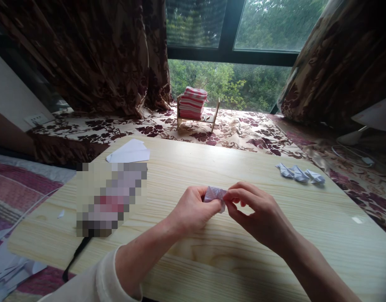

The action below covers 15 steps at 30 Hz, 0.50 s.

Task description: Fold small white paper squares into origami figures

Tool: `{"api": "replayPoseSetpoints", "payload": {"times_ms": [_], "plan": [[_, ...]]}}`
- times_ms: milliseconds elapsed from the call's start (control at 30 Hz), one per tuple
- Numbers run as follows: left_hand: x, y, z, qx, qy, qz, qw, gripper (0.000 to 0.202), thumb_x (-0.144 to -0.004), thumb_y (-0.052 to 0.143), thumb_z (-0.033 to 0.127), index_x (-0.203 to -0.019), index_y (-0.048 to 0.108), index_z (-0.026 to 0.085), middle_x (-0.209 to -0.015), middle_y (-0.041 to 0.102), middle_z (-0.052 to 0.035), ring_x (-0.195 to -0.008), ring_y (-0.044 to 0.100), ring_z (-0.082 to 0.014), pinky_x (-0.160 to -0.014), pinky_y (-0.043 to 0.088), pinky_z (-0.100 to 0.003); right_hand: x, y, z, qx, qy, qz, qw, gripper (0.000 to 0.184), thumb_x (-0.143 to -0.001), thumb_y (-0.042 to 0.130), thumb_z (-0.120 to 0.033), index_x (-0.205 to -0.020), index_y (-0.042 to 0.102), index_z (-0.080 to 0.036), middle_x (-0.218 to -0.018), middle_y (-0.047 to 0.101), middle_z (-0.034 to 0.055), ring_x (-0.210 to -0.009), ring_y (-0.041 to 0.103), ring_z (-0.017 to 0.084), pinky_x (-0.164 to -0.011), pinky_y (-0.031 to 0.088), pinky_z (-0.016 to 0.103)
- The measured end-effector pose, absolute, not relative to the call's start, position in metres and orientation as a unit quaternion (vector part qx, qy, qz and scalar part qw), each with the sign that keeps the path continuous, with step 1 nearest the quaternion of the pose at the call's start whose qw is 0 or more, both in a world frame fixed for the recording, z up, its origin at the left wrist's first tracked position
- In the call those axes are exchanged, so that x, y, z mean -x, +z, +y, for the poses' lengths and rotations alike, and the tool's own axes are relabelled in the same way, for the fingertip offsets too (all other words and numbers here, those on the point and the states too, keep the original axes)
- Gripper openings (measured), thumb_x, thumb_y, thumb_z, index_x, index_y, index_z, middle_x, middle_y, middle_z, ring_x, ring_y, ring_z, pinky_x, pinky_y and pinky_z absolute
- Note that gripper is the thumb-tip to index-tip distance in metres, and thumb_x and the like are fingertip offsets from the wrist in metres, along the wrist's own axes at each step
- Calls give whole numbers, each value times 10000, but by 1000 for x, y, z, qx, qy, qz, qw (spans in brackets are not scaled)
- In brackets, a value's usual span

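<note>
Over the middle of the light wooden table [186,163], my left hand [194,212] grips a small piece of folded white paper [214,193], its thumb lying across the front. My right hand [254,207] meets the paper's right edge, thumb and forefinger pinched there while the other fingers curl. Part of the paper is hidden behind my left thumb and fingers. Toward the table's right side, three folded paper pieces [300,173] lie in a row. Several flat white paper sheets [129,152] are stacked at the table's far left.
A blurred-out object [112,199] with a black strap lies left of my hands. A tiny paper scrap [61,214] is near the left edge. Beyond the table, a small wooden rack [213,119] holds folded striped cloths [193,103] before the window. More papers [10,268] lie at lower left.
</note>
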<state>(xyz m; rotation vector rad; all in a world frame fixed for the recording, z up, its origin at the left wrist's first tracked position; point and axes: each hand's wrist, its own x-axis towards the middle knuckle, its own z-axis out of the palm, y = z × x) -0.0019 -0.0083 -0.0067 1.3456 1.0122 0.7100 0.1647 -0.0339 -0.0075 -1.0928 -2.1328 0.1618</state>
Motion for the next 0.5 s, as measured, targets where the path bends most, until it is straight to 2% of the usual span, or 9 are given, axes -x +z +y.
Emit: {"api": "replayPoseSetpoints", "payload": {"times_ms": [333,500], "plan": [[2,-5,-6,-584,296,451,607,73,-635,527,179,-602,579,140,-531,503,32,-507,422,-88,-488,298,-220,-162,-6,-36,427,2,-840,334,149,-803,503,-74,-810,589,-196,-742,616,39,-686,551,158,-590,444,266],[3,-5,-4,-539,304,448,645,51,-607,564,160,-571,595,142,-524,531,25,-514,448,-91,-505,361,-211,-165,-4,-36,400,-13,-859,318,157,-819,506,-82,-819,613,-198,-766,637,44,-700,557,158,-606,446,265]]}}
